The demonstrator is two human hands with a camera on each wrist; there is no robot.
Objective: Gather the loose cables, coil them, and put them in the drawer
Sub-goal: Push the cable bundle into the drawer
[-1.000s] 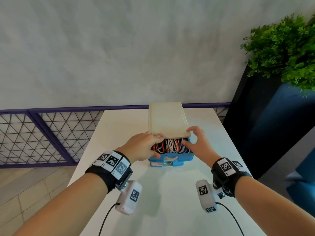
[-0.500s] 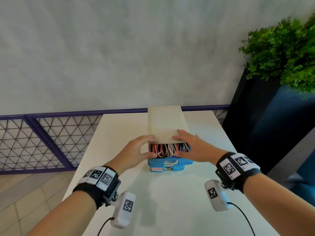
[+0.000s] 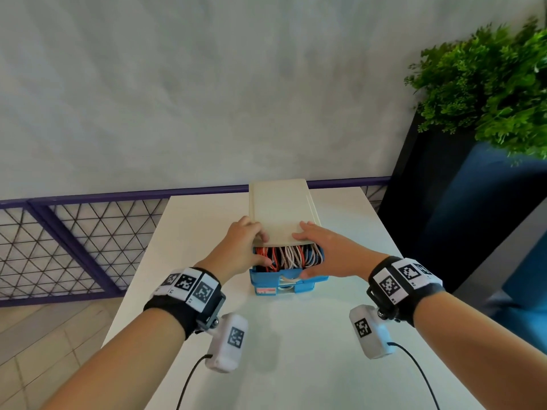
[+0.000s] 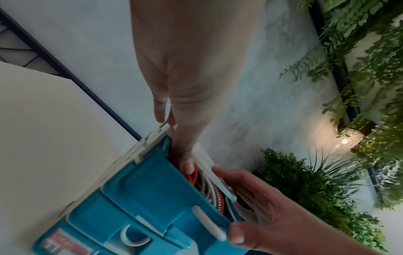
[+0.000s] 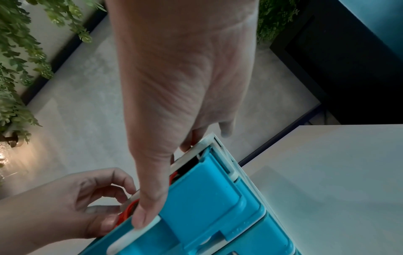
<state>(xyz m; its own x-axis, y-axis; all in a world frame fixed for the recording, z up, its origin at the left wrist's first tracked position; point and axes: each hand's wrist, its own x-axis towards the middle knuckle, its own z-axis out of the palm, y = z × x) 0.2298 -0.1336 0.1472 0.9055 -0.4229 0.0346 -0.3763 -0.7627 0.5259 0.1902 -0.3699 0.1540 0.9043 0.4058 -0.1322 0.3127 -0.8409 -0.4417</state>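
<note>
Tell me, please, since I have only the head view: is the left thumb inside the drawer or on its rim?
Observer: Inside. The left wrist view shows the left hand with its thumb down in the drawer, pressing a red cable.
Operator: Thank you. Where exactly is the right thumb?
Observer: The right wrist view shows the right hand with its thumb tip on the end of the white handle at the drawer front.
Operator: And the left fingers?
Observer: In the right wrist view those fingers curl over the front edge of the case.
</note>
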